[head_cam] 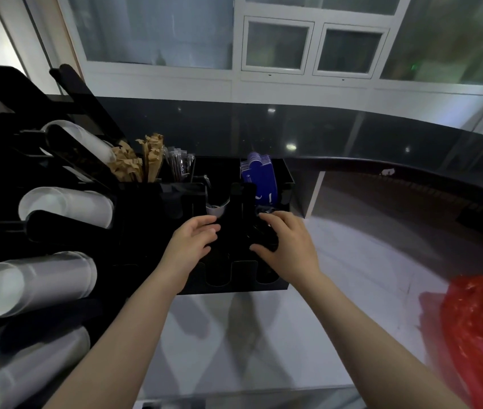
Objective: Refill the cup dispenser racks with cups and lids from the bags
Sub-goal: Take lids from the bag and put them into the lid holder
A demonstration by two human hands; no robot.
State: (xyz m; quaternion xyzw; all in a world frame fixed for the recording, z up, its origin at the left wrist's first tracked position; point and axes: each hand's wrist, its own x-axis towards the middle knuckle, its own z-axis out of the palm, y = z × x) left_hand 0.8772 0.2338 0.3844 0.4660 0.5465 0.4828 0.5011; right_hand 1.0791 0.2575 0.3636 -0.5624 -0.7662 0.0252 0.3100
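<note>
Sideways, cup stacks (32,286), mouths leftward.

Single head-worn wide-angle view, looking forward and steeply down past both forearms at the white counter (352,261). It sits close over the black lid organizer (234,278), with the window wall (278,48) bowed across the top by lens distortion. No second view to overlap.

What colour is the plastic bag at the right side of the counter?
Red, slightly see-through plastic bag; it shows in the head view, the only one, at the lower right.
</note>
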